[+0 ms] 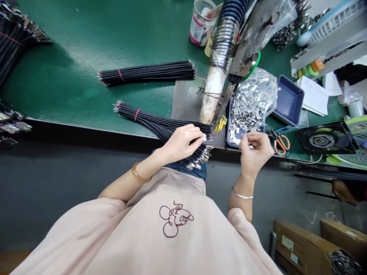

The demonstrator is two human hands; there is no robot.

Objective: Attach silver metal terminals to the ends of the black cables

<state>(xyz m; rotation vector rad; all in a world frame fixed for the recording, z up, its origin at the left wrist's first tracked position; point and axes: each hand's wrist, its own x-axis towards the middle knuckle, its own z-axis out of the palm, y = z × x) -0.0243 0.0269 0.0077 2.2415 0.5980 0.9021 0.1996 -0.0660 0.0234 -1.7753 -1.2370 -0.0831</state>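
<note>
My left hand (183, 142) is closed in a pinch over the near bundle of black cables (155, 120), close to their right ends, with a small whitish bit at the fingertips. A red band ties this bundle near its left end. Several of its cables fan downward over the table edge and carry silvery metal connectors (205, 154). Above the front of a dark tray (228, 139) my right hand (256, 151) has thumb and fingers pinched together; whatever they hold is too small to make out. Loose metal connector shells (249, 110) fill the tray and a clear bag.
Another tied cable bundle (149, 72) lies farther back on the green table (137, 30). A flexible duct (218, 65) comes down between the hands. Orange-handled scissors (281, 144), a blue tray (288, 101) and a black fan (325, 140) sit at the right.
</note>
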